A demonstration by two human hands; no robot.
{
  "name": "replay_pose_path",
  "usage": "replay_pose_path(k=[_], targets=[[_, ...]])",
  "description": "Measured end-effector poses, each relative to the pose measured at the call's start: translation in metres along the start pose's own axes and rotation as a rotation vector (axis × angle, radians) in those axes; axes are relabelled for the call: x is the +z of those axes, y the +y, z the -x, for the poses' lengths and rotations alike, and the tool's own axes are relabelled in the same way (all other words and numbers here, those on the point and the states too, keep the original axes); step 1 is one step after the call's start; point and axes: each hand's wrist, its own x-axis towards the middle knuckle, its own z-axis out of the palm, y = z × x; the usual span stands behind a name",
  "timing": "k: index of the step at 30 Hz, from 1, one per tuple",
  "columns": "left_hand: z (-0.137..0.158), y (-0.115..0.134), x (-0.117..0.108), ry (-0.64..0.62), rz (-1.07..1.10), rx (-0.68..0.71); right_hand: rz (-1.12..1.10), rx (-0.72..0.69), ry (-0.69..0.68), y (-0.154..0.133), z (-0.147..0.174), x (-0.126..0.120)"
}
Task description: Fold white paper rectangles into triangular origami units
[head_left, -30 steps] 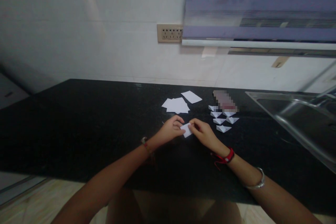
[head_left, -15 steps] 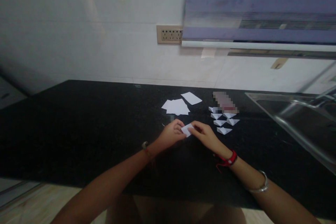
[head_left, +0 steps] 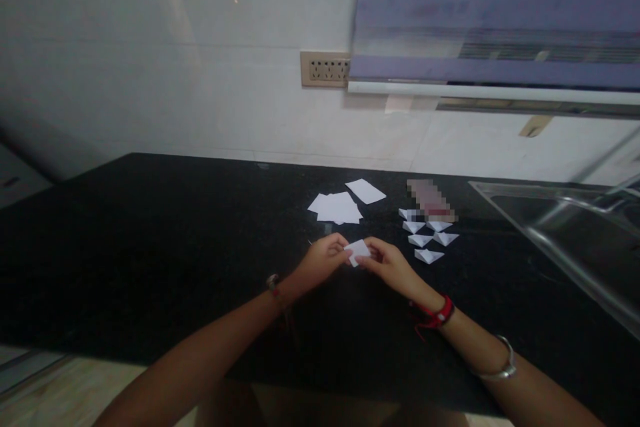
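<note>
Between my two hands is a small folded piece of white paper (head_left: 358, 251), held above the dark countertop. My left hand (head_left: 327, 256) pinches its left edge, and my right hand (head_left: 387, 263) grips the right side with the thumb on the near face. Just beyond my hands lies a loose pile of white paper sheets (head_left: 339, 207), with one separate sheet (head_left: 366, 191) behind it. To the right of my right hand sit several small folded paper boats (head_left: 429, 255), grouped in rough rows.
A pixelated flat pinkish object (head_left: 430, 197) lies behind the folded papers. The metal sink (head_left: 530, 230) takes up the right of the black countertop (head_left: 150, 247). A socket panel (head_left: 325, 70) is on the tiled wall, beside a purple-grey covering (head_left: 400, 27).
My left thumb has come onto the paper's near face, and the paper has turned slightly in my fingers. The whole view has shifted a little.
</note>
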Motion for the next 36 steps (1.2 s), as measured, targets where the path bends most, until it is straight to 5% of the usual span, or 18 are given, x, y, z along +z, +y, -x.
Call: replay_pose_path(k=[4,14,29,36], targets=[[-0.002,0.002,-0.002,0.089,-0.050,0.026,-0.136,0.028,0.005,-0.003,0.001,0.004],[-0.006,-0.002,-0.008,0.001,-0.074,0.075,-0.156,0.056,-0.028,-0.006,0.001,0.001],[-0.008,-0.010,-0.007,-0.023,-0.025,0.055,-0.018,0.015,-0.058,-0.006,-0.001,-0.004],[-0.006,-0.005,-0.004,-0.026,-0.029,0.034,0.167,-0.052,0.050,-0.013,0.001,-0.002]])
